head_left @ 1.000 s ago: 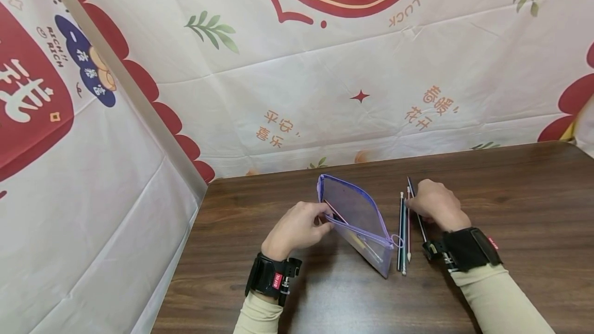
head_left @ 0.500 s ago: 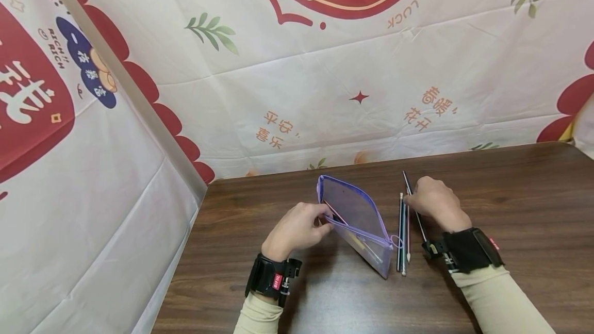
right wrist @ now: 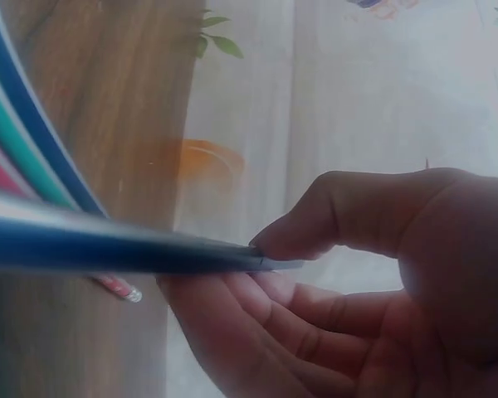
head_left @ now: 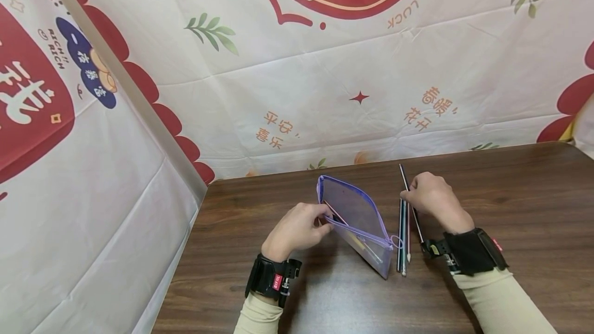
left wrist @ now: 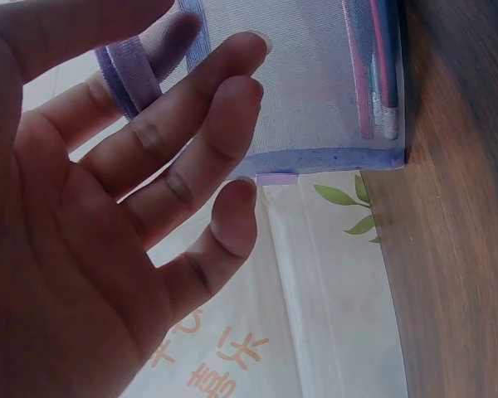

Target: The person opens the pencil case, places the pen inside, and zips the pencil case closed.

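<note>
My left hand (head_left: 297, 228) pinches the zipped rim of a purple mesh pencil pouch (head_left: 357, 207) between thumb and index finger; the other fingers curve loosely in the left wrist view. The pouch gapes at the top, with pencils (left wrist: 361, 75) seen through its mesh. To the right, my right hand (head_left: 433, 197) holds a dark blue pencil (right wrist: 91, 245) between thumb and fingers. Its far end points toward the back wall. Beside it, several pencils (head_left: 401, 246) lie side by side on the table, just right of the pouch.
The brown wooden table (head_left: 524, 210) meets a white printed cloth (head_left: 315, 92) hung behind it. Another cloth-covered panel (head_left: 106, 184) stands at the left. Black camera straps circle both wrists.
The dark pencil has shifted away toward the table's back edge and slightly left. My right hand has risen a little with it. The left hand and the pouch have stayed in place.
</note>
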`<state>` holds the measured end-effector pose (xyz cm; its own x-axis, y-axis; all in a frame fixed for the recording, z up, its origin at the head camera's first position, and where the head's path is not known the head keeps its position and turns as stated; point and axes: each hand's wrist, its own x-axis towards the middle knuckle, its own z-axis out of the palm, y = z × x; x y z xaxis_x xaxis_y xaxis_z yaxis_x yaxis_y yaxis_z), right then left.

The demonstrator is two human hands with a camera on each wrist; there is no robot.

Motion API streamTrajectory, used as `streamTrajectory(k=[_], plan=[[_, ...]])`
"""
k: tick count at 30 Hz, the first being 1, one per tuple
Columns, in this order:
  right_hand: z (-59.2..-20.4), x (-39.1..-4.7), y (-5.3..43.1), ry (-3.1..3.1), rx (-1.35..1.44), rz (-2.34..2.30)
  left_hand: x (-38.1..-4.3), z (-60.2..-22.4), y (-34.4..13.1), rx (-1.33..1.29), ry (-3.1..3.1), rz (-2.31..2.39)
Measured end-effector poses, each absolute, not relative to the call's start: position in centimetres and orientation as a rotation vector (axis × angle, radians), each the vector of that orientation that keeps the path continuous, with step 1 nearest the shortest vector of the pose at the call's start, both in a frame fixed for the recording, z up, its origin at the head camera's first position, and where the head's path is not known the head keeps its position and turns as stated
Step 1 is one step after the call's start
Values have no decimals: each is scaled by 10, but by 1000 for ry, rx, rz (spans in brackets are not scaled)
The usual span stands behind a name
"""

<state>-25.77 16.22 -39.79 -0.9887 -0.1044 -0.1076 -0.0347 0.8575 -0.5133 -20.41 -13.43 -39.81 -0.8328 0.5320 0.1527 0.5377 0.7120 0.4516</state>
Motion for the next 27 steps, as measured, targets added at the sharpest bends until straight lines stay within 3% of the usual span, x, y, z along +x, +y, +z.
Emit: streamTrajectory(k=[27], plan=[[-376,-244,154,2956,-173,-962,-203,-398,-134,-911,-2890,-756]])
